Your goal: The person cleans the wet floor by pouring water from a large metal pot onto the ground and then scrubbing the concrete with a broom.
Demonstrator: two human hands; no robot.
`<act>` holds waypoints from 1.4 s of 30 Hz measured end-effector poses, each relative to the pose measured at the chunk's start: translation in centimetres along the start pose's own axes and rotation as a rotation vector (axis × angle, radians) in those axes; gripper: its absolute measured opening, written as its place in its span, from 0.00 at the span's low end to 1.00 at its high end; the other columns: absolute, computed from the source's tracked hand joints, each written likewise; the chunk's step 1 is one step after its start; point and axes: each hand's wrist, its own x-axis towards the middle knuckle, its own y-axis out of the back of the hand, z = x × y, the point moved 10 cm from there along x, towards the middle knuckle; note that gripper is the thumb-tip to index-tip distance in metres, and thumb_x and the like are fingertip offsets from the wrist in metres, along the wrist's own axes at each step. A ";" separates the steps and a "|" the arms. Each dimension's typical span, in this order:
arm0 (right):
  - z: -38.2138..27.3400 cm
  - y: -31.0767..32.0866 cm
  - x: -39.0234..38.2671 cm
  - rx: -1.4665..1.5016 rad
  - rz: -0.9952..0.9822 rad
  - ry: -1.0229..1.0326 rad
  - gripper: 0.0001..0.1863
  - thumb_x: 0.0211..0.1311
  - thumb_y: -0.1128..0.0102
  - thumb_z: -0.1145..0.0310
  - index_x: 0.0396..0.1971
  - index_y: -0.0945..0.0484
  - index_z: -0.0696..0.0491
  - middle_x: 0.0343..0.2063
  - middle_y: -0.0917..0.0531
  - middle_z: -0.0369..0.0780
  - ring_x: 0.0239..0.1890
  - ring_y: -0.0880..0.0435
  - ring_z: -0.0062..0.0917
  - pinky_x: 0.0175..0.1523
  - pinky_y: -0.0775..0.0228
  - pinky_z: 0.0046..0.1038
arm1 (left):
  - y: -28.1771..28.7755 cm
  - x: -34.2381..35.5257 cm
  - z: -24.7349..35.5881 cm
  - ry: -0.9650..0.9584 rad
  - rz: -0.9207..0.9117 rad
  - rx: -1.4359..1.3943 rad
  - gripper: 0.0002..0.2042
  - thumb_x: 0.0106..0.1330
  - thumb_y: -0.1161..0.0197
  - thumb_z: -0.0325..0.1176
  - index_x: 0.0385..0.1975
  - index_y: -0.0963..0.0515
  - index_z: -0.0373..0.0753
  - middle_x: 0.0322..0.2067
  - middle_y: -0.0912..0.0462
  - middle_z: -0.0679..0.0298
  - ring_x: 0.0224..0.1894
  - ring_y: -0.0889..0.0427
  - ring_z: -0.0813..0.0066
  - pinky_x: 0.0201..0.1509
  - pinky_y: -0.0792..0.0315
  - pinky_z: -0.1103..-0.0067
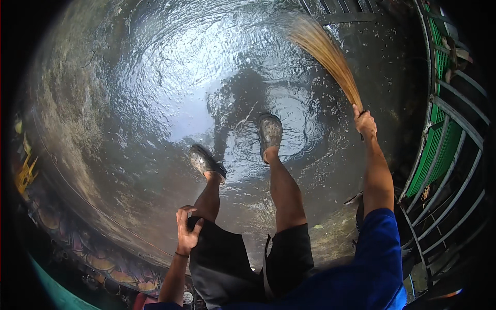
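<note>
My right hand point(366, 122) grips the handle end of a long straw broom point(330, 62) at the upper right, its bristles fanned out and blurred at the tip over the wet concrete floor point(144, 103). My left hand point(187, 230) is at my left thigh, beside the hem of the black shorts point(217, 263), its fingers apart and slightly bent, holding nothing. My feet, in grey clogs point(270, 132), stand on the wet floor, which reflects light and a dark shadow.
Metal railing point(457, 116) with green mesh point(438, 160) runs along the right side, and more bars point(346, 17) show at the top. A yellow object point(25, 174) lies at the far left edge. A painted, patterned surface point(93, 243) and a teal edge point(51, 284) are at the lower left.
</note>
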 end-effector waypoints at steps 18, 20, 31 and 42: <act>-27.4 -3.2 -19.8 0.037 -0.312 0.617 0.38 0.79 0.58 0.35 0.55 0.26 0.60 0.41 0.12 0.58 0.50 0.12 0.55 0.56 0.22 0.55 | -4.1 -5.1 -1.1 0.102 0.066 0.113 0.19 0.61 0.27 0.33 0.51 0.21 0.43 0.52 0.22 0.60 0.59 0.26 0.53 0.65 0.34 0.59; -28.4 -3.8 -13.5 -0.038 -0.236 0.584 0.39 0.78 0.59 0.32 0.56 0.26 0.58 0.43 0.11 0.56 0.52 0.12 0.52 0.60 0.22 0.52 | -3.5 -4.3 -1.2 0.113 0.064 0.118 0.19 0.61 0.27 0.32 0.51 0.22 0.42 0.52 0.21 0.59 0.59 0.26 0.52 0.65 0.34 0.59; -7.3 9.4 4.3 0.065 0.085 0.073 0.52 0.72 0.63 0.23 0.61 0.23 0.62 0.58 0.18 0.62 0.63 0.18 0.57 0.68 0.27 0.51 | -2.9 -0.9 0.3 0.059 0.025 0.085 0.19 0.62 0.29 0.34 0.52 0.23 0.39 0.52 0.22 0.57 0.57 0.26 0.53 0.65 0.35 0.60; -17.1 6.4 -17.3 0.191 -0.189 0.337 0.43 0.78 0.60 0.32 0.58 0.25 0.63 0.47 0.16 0.67 0.56 0.17 0.64 0.64 0.27 0.57 | -3.6 -5.3 -3.4 0.119 0.056 0.166 0.18 0.60 0.30 0.35 0.50 0.22 0.46 0.52 0.21 0.61 0.57 0.25 0.54 0.63 0.34 0.59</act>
